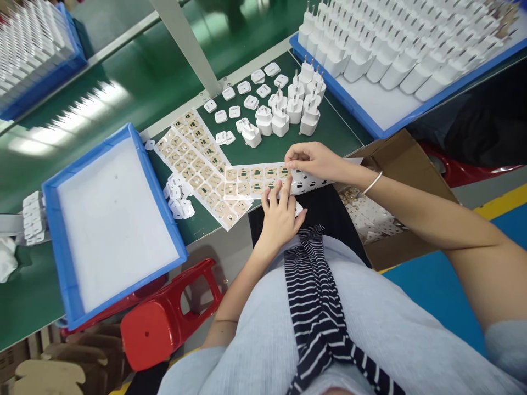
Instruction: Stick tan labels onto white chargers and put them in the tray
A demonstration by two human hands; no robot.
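Note:
A sticker sheet [244, 189] with rows of tan cut-out stickers lies at the table's front edge, its right part bare of tan pieces. My left hand [279, 218] rests on it with fingertips pressed down. A small white plastic cap [298, 208] shows between its thumb and fingers, mostly covered. My right hand [315, 160] pinches thumb and forefinger together at a sticker [284, 172] near the sheet's upper edge; the pinched edge is too small to see clearly. Two more sheets [197, 170] lie overlapped to the left.
White plug adapters [280, 122] stand behind the hands, with loose white caps [251, 102] beside them. A blue tray [381, 131] of adapters sits right, another blue tray [181, 247] left. Caps are piled [178, 197] near it. A cardboard box [415, 164] and red stool [148, 334] are below.

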